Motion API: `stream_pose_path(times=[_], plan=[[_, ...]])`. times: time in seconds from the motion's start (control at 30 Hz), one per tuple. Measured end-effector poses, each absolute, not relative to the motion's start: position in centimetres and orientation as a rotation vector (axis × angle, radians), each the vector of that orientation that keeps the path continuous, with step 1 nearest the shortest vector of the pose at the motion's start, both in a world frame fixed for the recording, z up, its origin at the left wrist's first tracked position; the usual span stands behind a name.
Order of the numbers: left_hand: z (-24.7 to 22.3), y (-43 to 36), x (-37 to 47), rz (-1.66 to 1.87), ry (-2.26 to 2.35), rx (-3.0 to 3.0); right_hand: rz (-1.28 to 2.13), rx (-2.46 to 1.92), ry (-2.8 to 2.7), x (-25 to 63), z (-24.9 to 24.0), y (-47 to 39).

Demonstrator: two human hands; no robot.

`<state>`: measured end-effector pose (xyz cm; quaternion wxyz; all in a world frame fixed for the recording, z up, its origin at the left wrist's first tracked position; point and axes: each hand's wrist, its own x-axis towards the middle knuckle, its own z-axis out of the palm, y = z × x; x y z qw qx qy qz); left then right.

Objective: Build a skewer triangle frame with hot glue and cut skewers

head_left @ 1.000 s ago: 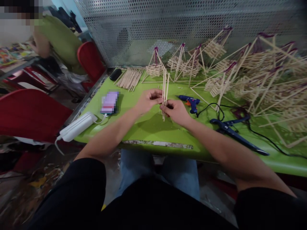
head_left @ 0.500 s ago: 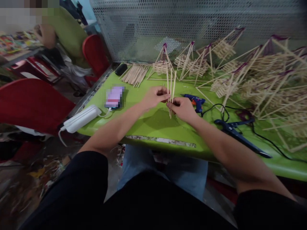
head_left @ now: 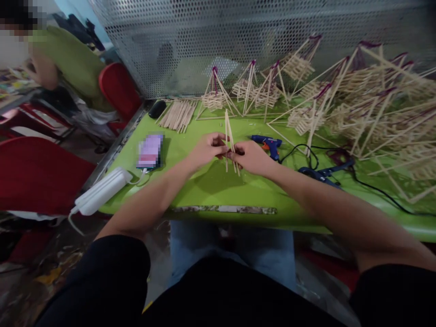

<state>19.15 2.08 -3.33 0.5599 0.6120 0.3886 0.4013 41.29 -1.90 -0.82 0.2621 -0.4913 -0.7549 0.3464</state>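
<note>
Three thin wooden sticks [head_left: 228, 127] stand upright between my hands, their tops drawn together and their lower ends apart. My left hand [head_left: 210, 149] is closed on them from the left, thumb and fingers pinching. From the right, my right hand [head_left: 247, 156] pinches the same sticks lower down. A blue glue gun [head_left: 270, 143] lies on the green table [head_left: 200, 188] just beyond my right hand. Dark-handled cutters [head_left: 322, 175] rest farther right, partly hidden by my forearm. A pile of loose wooden sticks [head_left: 179, 114] lies at the back left.
Stick frames with purple thread [head_left: 214, 93] line the back, and a large heap of them [head_left: 378, 113] fills the right side. A phone [head_left: 150, 150], a white power strip [head_left: 102, 190] and a black cable [head_left: 378, 190] lie about. A person [head_left: 68, 68] sits at the left.
The sticks' upper ends, spread apart before, now meet at a point. Both hands still hold them. The whole view has shifted slightly.
</note>
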Motion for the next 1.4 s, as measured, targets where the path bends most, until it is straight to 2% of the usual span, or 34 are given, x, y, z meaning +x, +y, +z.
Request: stream_pose_path(times=[0.3,0.57,1.0,1.4], plan=[[-3.4,0.8,19.5,0.929,0.805,1.506,1.142,-1.235,-1.774,44.0,-1.9,-4.4],[-3.4,0.2,19.9,0.941,0.665,1.421,1.251,-1.206,-1.618,44.0,-0.6,-5.6],[-2.0,-0.9,20.0,0.935,0.754,1.507,1.255,-1.205,-1.597,44.1,0.0,-6.1],[-1.7,-1.2,20.1,0.843,0.833,1.592,1.119,-1.234,-1.602,44.3,-0.2,-6.0]])
